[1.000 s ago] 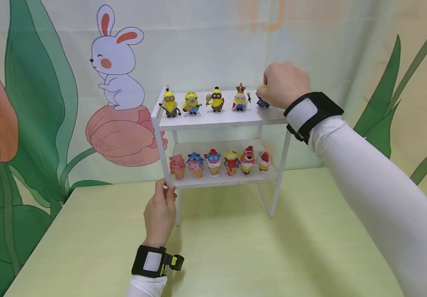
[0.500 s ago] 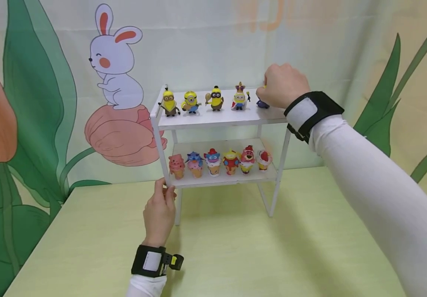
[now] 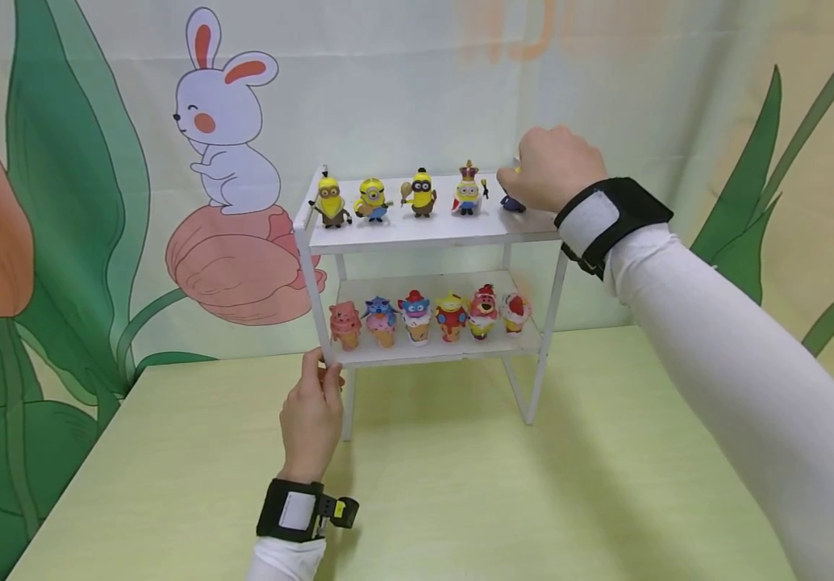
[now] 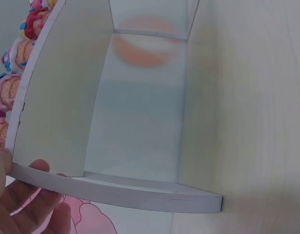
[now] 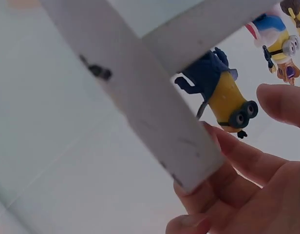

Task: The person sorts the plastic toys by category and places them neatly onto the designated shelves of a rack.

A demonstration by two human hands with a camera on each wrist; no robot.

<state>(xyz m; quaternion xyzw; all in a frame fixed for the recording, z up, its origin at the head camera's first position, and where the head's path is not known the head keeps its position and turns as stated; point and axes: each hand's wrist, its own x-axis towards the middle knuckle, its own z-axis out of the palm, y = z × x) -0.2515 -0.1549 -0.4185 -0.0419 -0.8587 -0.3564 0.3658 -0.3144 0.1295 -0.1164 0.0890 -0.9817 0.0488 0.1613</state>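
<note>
A white two-tier rack (image 3: 424, 236) stands on the table. My left hand (image 3: 311, 424) grips its left side at the lower shelf, fingers curled round the frame bar (image 4: 116, 193) in the left wrist view. At the right end of the top shelf, my right hand (image 3: 560, 168) is around a Minion figure in dark blue (image 5: 228, 100). In the right wrist view, the thumb and fingers stand spread about its goggled head, with no clear grip; some fingers pass behind the rack's end bar (image 5: 140, 97). The head view mostly hides this figure behind the hand.
Several other Minion figures, among them a crowned one (image 3: 469, 192), line the top shelf to the left. A row of ice-cream-cone figures, including a pink one (image 3: 346, 325), fills the lower shelf. Behind the table (image 3: 446, 500) hangs a printed backdrop (image 3: 417, 97).
Little differs. My right hand stays at the dark blue Minion figure, its fingers shifting only slightly. The left hand keeps its place on the rack.
</note>
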